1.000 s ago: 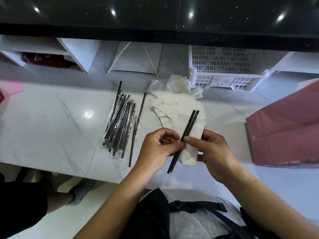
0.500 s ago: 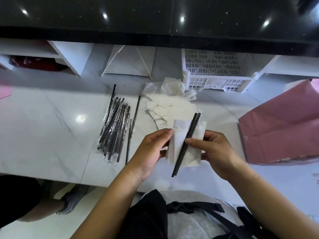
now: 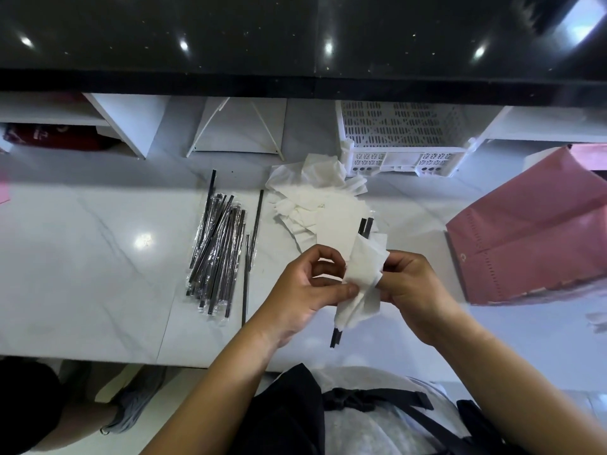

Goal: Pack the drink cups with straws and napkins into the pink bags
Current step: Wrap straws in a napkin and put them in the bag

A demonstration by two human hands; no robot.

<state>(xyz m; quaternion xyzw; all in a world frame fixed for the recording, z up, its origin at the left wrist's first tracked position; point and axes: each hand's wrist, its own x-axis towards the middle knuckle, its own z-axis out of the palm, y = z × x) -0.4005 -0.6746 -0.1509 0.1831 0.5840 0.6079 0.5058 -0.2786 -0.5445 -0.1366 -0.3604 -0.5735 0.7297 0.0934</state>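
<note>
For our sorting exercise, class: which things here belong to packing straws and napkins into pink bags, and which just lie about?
Job in hand: napkin held by left hand and right hand, two black straws inside it, straw pile, napkin pile, pink bag.
Lying about: white basket, red packet.

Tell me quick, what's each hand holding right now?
Left hand: pinching the napkin wrapped round two straws.
Right hand: gripping the same napkin's other side.
</note>
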